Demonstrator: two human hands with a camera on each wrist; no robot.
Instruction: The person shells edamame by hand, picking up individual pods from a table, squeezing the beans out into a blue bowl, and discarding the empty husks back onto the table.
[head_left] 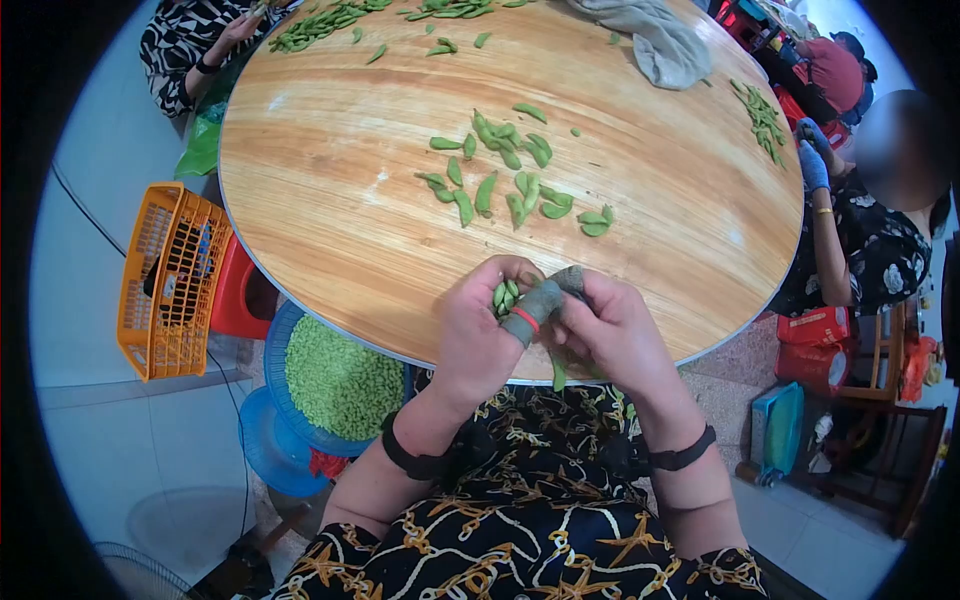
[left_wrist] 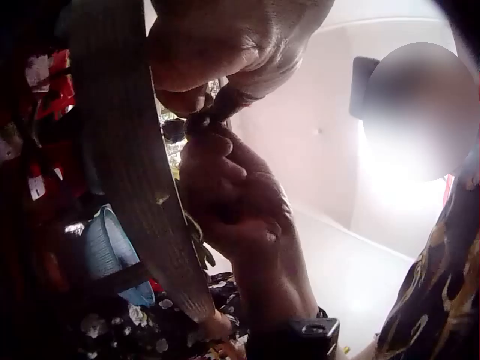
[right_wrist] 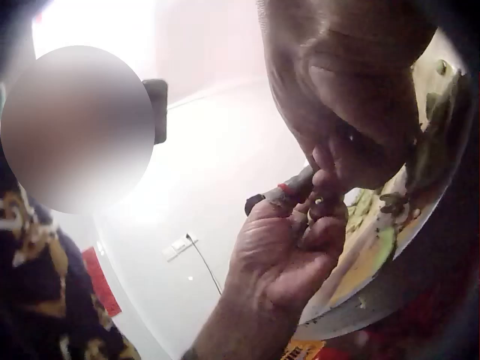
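Over the near edge of the round wooden table (head_left: pixel 640 150), both hands meet. My left hand (head_left: pixel 475 330) curls around several green soybeans (head_left: pixel 506 296). Its thumb wears a grey cover (head_left: pixel 541 301) with a red band. My right hand (head_left: pixel 618 325) pinches at a spot right by that thumb; a green edamame pod (head_left: pixel 558 369) hangs below its fingers. In the right wrist view, the fingertips of both hands come together and mostly hide what is between them. Loose edamame pods (head_left: pixel 485 192) lie on the table ahead of the hands.
Below the table at left stand a blue basket of shelled beans (head_left: pixel 340 375), a blue basin (head_left: pixel 265 440), a red stool (head_left: pixel 240 290) and an orange crate (head_left: pixel 150 290). More pods (head_left: pixel 320 25) and a grey cloth (head_left: pixel 665 50) lie at the back. Other people sit around the table.
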